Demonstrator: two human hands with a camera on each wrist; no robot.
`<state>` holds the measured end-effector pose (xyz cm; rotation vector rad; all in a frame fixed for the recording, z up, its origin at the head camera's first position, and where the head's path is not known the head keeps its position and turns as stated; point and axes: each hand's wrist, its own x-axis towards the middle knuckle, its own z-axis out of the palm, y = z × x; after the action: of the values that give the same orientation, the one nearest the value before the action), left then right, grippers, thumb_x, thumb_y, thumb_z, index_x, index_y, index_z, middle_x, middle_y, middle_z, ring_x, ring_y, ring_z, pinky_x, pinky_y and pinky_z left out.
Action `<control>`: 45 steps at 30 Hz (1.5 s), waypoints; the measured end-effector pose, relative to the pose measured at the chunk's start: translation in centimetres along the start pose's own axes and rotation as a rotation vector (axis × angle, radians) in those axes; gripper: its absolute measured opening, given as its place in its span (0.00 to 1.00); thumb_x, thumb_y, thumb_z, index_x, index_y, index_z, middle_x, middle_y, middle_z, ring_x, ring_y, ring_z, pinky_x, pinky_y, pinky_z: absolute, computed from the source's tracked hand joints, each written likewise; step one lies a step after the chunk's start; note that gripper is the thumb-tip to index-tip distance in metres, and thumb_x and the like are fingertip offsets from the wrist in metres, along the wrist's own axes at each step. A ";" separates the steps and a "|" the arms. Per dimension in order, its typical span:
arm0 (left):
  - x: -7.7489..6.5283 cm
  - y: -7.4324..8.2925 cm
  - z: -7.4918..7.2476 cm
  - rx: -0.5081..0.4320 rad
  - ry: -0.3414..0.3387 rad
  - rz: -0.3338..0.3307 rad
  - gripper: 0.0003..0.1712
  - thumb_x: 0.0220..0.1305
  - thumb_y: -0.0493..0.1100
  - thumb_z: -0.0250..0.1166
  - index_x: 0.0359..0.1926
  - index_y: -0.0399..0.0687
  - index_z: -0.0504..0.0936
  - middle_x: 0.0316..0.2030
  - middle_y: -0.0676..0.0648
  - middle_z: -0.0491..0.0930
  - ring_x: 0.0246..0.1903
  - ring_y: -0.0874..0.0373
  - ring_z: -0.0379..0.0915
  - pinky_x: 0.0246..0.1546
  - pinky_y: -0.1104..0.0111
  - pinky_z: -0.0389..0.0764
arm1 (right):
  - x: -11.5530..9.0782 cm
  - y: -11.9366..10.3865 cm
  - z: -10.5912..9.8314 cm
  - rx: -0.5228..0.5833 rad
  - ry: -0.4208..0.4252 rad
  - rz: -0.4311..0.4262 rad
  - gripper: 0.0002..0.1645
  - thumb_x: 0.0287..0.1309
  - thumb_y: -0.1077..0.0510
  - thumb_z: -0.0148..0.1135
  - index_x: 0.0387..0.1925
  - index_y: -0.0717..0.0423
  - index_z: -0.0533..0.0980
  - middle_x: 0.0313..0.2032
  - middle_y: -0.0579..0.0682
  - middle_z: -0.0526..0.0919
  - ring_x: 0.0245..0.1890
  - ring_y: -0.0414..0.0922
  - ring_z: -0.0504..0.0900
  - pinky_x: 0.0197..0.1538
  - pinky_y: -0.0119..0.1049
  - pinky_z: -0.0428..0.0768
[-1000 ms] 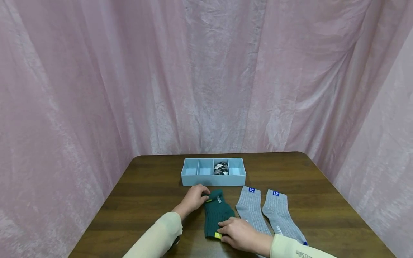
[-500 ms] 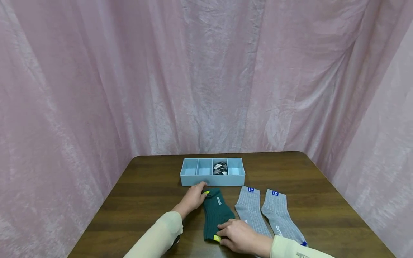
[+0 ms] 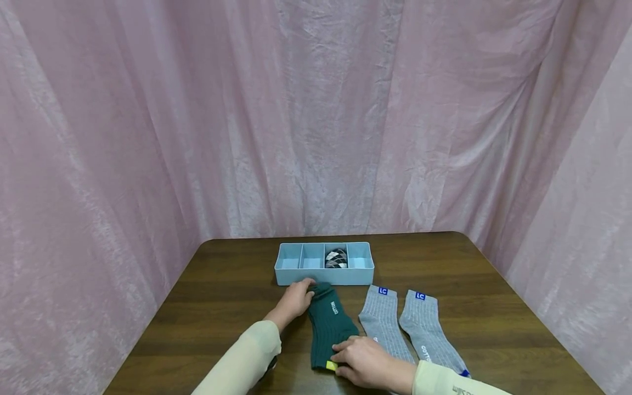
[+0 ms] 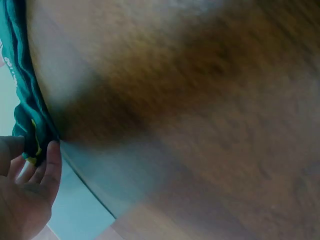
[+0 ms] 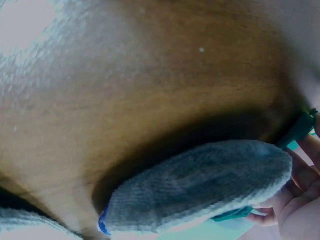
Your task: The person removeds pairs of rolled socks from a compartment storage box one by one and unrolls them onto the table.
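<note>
A ribbed green sock (image 3: 328, 329) lies lengthwise on the table, with white lettering near its far end and a yellow patch at its near end. My left hand (image 3: 294, 300) pinches the far end; in the left wrist view, thumb and fingers (image 4: 52, 167) close on the bunched green fabric, where a little yellow shows. My right hand (image 3: 362, 359) holds the near end beside the yellow patch, its fingertips partly out of frame in the right wrist view. Whether one green sock or two stacked lie there, I cannot tell.
Two grey socks, a left one (image 3: 387, 318) and a right one (image 3: 428, 332), lie flat to the right, partly behind my right hand and sleeve. A blue divided box (image 3: 323, 277) stands just beyond, with a rolled argyle sock (image 3: 337, 259) in its third compartment from the left.
My left hand has drawn the folded far end of the green sock outward toward the box, so the sock lies longer and flatter. The right hand has stayed at the near end.
</note>
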<state>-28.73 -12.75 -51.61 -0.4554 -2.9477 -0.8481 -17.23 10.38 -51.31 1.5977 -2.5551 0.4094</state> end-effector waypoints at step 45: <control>-0.3 -1.4 -1.1 0.709 -0.214 0.404 0.22 0.71 0.53 0.61 0.61 0.53 0.80 0.64 0.48 0.73 0.66 0.49 0.65 0.64 0.56 0.67 | 0.4 0.0 -0.6 0.025 -0.033 0.014 0.13 0.69 0.50 0.60 0.43 0.49 0.87 0.49 0.49 0.85 0.47 0.40 0.83 0.46 0.33 0.81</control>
<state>-28.88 -14.58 -51.42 -1.0580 -2.8920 0.2994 -17.44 10.24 -50.67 1.6091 -2.5964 0.4223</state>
